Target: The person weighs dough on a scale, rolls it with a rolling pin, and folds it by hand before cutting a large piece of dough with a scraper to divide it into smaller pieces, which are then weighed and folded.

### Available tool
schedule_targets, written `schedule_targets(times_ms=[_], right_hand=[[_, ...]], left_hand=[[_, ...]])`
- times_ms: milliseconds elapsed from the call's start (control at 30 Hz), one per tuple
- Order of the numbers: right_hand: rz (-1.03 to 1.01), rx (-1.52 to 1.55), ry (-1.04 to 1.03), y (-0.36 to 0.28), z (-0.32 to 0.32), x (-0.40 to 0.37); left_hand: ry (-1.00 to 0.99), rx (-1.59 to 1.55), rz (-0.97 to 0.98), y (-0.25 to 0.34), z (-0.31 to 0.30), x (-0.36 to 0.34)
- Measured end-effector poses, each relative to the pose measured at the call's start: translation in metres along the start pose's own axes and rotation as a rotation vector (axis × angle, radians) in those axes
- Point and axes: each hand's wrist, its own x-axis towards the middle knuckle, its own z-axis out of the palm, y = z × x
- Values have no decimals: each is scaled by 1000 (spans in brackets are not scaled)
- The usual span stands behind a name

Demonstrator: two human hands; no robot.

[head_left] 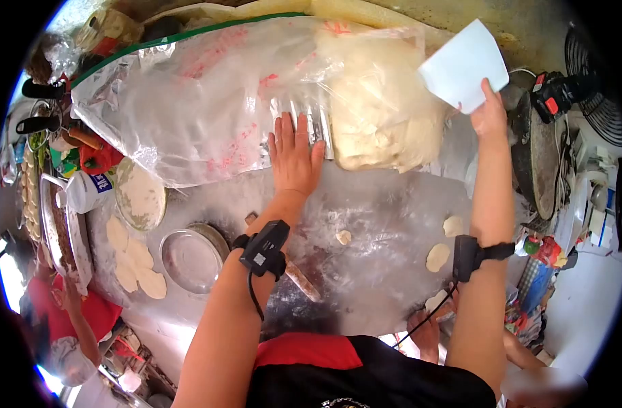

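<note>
Cramped kitchen workspace, grey floured table [386, 214], a fan [600, 88] at the right edge. Flattened dough rounds [139, 258] lie at the left beside a round metal pan [188, 262]; a rolling pin [302, 281] lies partly behind the left forearm.

Main item: the large dough mass [386, 126], at the far side of the table right of centre, its upper part seemingly under clear plastic sheeting [202, 95] that spreads away to the left.

Step in hand, as I judge it: handling the big dough at its cover — sheeting pressed aside, tool raised, no cut under way. The next move seems to call for the left palm holding the plastic back and the tool's edge meeting bare dough, clear of the film.

Fingers: left hand [296, 153] lies flat on the sheeting, fingers extended and slightly apart, thumb towards the dough; nothing gripped. Right hand [489, 119] grips a white scraper [466, 64] by its lower corner, thumb on the near face — other fingers mostly hidden. The scraper is lifted at the dough's upper right; contact with the plastic unclear.
</note>
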Motion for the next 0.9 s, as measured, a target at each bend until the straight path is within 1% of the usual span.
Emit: schedule_targets(times_ms=[100,167,200,300,367,400,467,567,667,767,867,900], right_hand=[[-14,-52,-32,-23,-17,-23],[-45,-247,23,-56,-13,-58],[-143,-365,2,-67,-15,-73],[-83,-1065,-223,-104,-2,-128],[-420,-1299,-582,-89,13,-154],[-459,-1477,-720,-85,24,-162],[-802,-1491,-853,-60,37,-162],[-765,-1509,-915,-33,56,-159],[-734,-1652,-902,-10,71,-151],[-820,-1690,-890,20,75,-153],[-818,-1687,-827,39,76,-148],[-770,-1736,-831,39,81,-144]], left_hand=[[29,-11,11,-1,-3,-3],[44,-32,22,1,-2,-3],[44,-39,26,0,-2,-3],[52,-42,39,-3,0,-6],[58,-48,48,-2,1,-5],[53,-53,47,-3,1,-6],[54,-60,49,-3,-1,-4],[52,-69,54,-2,-2,-6],[60,-79,69,-1,-2,-6],[53,-67,92,3,-5,-2],[29,-22,97,4,-4,-4],[34,-20,92,2,-1,-3]])
